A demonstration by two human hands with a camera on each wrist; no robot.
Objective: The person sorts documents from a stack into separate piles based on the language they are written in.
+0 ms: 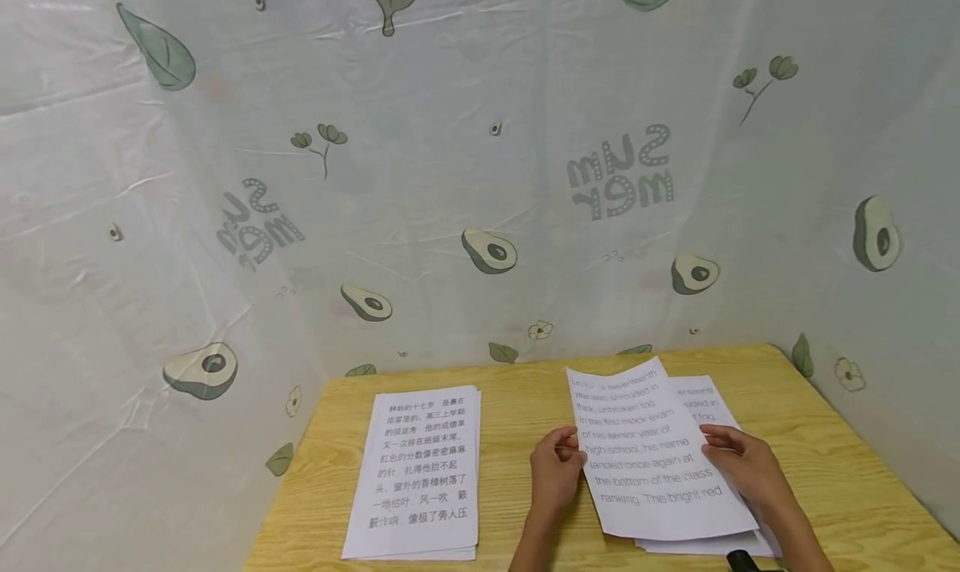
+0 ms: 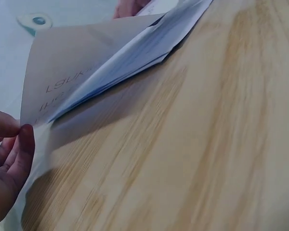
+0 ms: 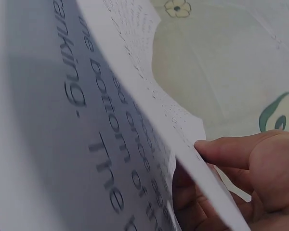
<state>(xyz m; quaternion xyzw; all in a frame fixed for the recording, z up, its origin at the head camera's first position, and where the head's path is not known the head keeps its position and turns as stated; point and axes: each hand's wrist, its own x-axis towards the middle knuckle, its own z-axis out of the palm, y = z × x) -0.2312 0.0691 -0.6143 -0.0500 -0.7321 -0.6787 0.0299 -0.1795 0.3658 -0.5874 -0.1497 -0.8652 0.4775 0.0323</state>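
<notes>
A printed paper sheet [image 1: 637, 455] with large English text is held up, slightly bowed, at the right of the table. My left hand [image 1: 557, 476] pinches its left edge between thumb and fingers, as the left wrist view also shows at a corner of the sheet [image 2: 82, 53]. On the opposite edge my right hand [image 1: 746, 464] pinches the paper, thumb on the printed face in the right wrist view. Beneath lie further English sheets [image 1: 701, 388], mostly covered by the raised one; their top right part shows past its edge.
To the left on the wooden table [image 1: 517, 388] lies a stack of sheets with Chinese text [image 1: 416, 472], edges slightly uneven. A pale curtain [image 1: 420, 180] printed with avocados and leaves hangs behind the table. A small black object [image 1: 742, 560] shows at the bottom edge.
</notes>
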